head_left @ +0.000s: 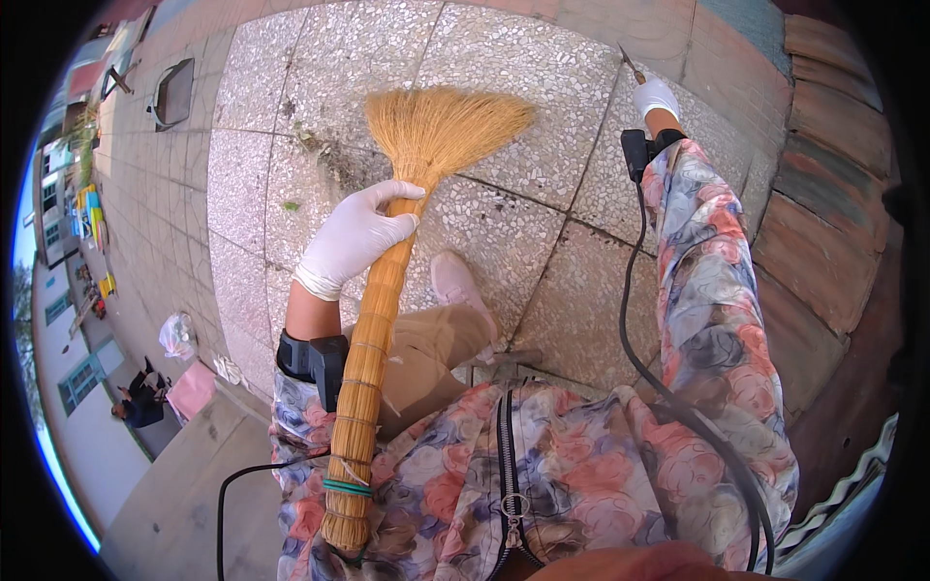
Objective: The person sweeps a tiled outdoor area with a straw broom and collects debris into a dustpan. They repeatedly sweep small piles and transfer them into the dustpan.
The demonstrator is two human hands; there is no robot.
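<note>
My left hand (363,236), in a white glove, grips the neck of a straw hand broom (374,327). The broom's flared bristles spread over speckled terrazzo paving slabs (501,65), and its bound handle reaches back to my jacket. A scatter of dirt and dry plant bits (330,156) lies just left of the bristles. Stretched far forward on the right, my gloved right hand (656,98) holds a small hand tool (633,65) with a narrow pointed blade; its exact kind is unclear. The blade is near a joint between slabs.
Stacked bricks or tiles (828,254) line the right side. A dustpan-like container (174,94) stands at upper left. A filled plastic bag (178,335) and a person (138,399) are farther left. A black cable (631,290) hangs from my right wrist device. My shoe (458,283) rests on the paving.
</note>
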